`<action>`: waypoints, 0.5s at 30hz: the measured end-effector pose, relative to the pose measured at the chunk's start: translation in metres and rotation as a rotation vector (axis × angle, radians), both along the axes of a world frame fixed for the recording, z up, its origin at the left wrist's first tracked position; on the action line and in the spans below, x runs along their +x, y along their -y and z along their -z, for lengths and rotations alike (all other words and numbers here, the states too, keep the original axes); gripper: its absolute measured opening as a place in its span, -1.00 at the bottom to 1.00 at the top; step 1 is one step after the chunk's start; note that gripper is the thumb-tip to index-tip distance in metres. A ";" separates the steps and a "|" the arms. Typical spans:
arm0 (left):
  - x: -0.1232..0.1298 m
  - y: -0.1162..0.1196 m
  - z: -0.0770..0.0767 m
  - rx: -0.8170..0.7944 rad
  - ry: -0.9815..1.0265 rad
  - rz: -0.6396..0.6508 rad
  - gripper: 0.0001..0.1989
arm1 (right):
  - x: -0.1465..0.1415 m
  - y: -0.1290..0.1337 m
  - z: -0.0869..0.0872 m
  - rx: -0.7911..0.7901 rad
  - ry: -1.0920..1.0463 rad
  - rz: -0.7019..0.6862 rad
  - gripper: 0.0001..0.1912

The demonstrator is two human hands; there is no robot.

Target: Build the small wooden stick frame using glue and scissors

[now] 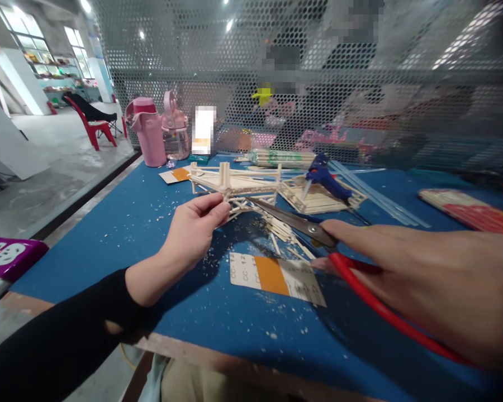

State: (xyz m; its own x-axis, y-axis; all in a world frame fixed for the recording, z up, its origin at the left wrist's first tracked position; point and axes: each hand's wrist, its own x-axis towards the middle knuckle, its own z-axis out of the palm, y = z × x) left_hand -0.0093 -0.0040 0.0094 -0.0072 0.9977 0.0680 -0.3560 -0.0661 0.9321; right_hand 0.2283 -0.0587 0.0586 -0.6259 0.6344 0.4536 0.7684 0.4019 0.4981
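My left hand (195, 220) pinches part of a small wooden stick frame (247, 181) at its near side; the exact piece between the fingertips is partly hidden. Gripped in my right hand (436, 273) is a pair of scissors (295, 220) with red handles. Its blades point left, and their tips come close to the thin sticks of the frame. Beneath the blades lies a loose pile of cut sticks (283, 228). A printed card with an orange band (272, 274) rests on the blue tabletop in front.
A blue glue gun (329, 181) sits on a flat stick panel (305, 201). Clear glue sticks (377, 195) and bagged sticks (283, 158) lie behind. A pink thermos (148, 134) and bottle (176, 131) stand back left. A perforated metal screen (218, 61) closes the rear. A purple power strip (12, 257) is at left.
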 end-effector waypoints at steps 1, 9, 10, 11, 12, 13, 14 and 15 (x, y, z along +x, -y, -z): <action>0.000 0.000 0.001 0.006 -0.002 -0.001 -0.96 | -0.003 -0.001 -0.002 0.024 0.036 -0.068 -0.49; -0.001 -0.003 0.002 0.036 -0.018 0.001 -0.96 | -0.013 -0.015 -0.013 -0.129 -0.050 -0.198 -0.44; -0.001 -0.003 0.002 0.034 -0.018 0.004 -0.97 | -0.012 -0.016 -0.014 -0.155 -0.070 -0.197 -0.46; -0.002 -0.003 0.001 0.032 -0.013 0.003 -0.97 | -0.010 -0.017 -0.014 -0.159 -0.081 -0.194 -0.47; -0.002 -0.003 0.001 0.029 -0.002 -0.002 -0.96 | -0.008 -0.017 -0.013 -0.154 -0.087 -0.183 -0.50; -0.002 -0.004 0.000 0.026 0.015 -0.011 -0.95 | -0.004 -0.017 -0.012 -0.147 -0.092 -0.159 -0.55; -0.002 -0.004 0.000 0.022 0.038 -0.023 -0.94 | 0.001 -0.017 -0.009 -0.121 -0.106 -0.105 -0.60; -0.002 -0.004 0.000 0.019 0.059 -0.032 -0.93 | 0.006 -0.017 -0.007 -0.111 -0.124 -0.040 -0.65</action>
State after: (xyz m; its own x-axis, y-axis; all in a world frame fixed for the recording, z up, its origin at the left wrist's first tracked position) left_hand -0.0114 0.0005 0.0098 -0.0433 0.9954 0.0854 -0.4078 -0.0956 0.9080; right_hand 0.2341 -0.0418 0.0652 -0.5949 0.6606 0.4578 0.8037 0.4803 0.3513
